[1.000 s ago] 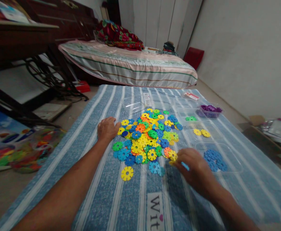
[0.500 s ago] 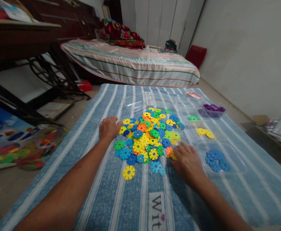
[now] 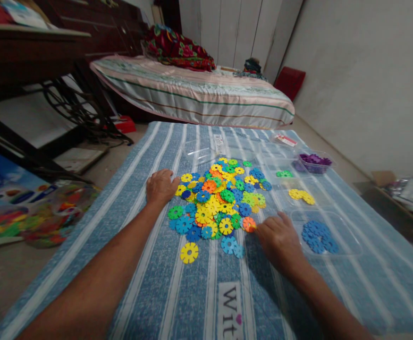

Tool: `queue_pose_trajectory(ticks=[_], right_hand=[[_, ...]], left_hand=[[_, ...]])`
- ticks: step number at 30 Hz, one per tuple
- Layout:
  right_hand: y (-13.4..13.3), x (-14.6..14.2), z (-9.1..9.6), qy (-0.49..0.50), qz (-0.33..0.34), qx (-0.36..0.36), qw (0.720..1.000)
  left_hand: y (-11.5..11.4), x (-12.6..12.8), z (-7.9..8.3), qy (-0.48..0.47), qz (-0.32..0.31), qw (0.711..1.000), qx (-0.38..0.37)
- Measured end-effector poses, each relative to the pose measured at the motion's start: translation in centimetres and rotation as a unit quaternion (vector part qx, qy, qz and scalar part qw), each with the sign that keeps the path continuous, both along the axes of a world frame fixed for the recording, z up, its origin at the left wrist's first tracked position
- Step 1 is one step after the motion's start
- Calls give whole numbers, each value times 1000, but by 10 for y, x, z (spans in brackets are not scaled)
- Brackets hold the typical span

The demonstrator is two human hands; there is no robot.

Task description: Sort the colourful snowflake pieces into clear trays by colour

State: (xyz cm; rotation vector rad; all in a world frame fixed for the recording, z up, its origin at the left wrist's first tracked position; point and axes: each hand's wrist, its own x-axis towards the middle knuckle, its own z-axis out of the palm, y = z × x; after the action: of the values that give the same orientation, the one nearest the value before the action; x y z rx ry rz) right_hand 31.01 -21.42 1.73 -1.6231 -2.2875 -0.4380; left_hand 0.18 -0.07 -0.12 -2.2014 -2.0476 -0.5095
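Observation:
A heap of flat, notched, flower-shaped plastic discs in yellow, blue, green and orange lies on the striped cloth. My left hand rests at the heap's left edge, fingers loosely apart, holding nothing that I can see. On the other side, my right hand is closed in a pinch, with a sliver of a yellow disc showing at its fingertips. Just left of that sits an orange disc. A lone yellow disc and light blue discs lie nearer me.
Clear plastic trays stand at the right: one with blue discs, one with yellow discs, one with green discs. A tub of purple discs is farther back. Beyond the cloth-covered table is a bed.
My right hand has closed on the yellow disc beside the orange one and drawn it slightly right, away from the heap. My left hand has stayed put.

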Motion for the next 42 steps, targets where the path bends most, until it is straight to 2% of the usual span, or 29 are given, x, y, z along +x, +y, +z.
queue_pose_trajectory(ticks=[4, 7, 9, 11, 13, 15, 17, 19, 22, 27, 37, 40, 42], right_hand=[[9, 24, 27, 6, -12, 49, 999], [20, 51, 48, -3, -113, 148, 982], [25, 61, 54, -4, -170, 200, 965], [25, 57, 50, 4, -150, 179, 972], [21, 40, 37, 20, -74, 98, 992], [16, 15, 21, 35, -15, 14, 999], [14, -7, 6, 37, -9, -42, 998], [15, -22, -3, 35, -30, -67, 997], [19, -28, -12, 39, -43, -71, 996], [14, -21, -16, 79, -8, -64, 995], [-26, -30, -16, 143, 53, -49, 987], [-19, -26, -14, 142, 47, -42, 988], [-8, -21, -12, 123, 8, -48, 991]], left_hand=[[1, -1, -2, -1, 0, 1000, 5], [2, -2, -4, -5, -4, 1000, 8], [3, -2, -4, -11, -8, 1000, 9], [3, -2, -5, -12, -9, 1000, 7], [3, -2, -4, -7, -6, 1000, 3], [2, -2, -3, 0, -2, 1000, 0], [2, -1, -3, 3, 2, 1000, -1], [1, -1, -2, 2, 2, 1000, 1], [0, -1, -3, 0, -1, 1000, 5], [1, -1, -4, -8, 1, 1000, 7], [1, 0, -3, -16, -4, 1000, 1], [0, 1, -2, -11, -3, 1000, 4], [0, 1, -2, -3, -1, 1000, 5]])
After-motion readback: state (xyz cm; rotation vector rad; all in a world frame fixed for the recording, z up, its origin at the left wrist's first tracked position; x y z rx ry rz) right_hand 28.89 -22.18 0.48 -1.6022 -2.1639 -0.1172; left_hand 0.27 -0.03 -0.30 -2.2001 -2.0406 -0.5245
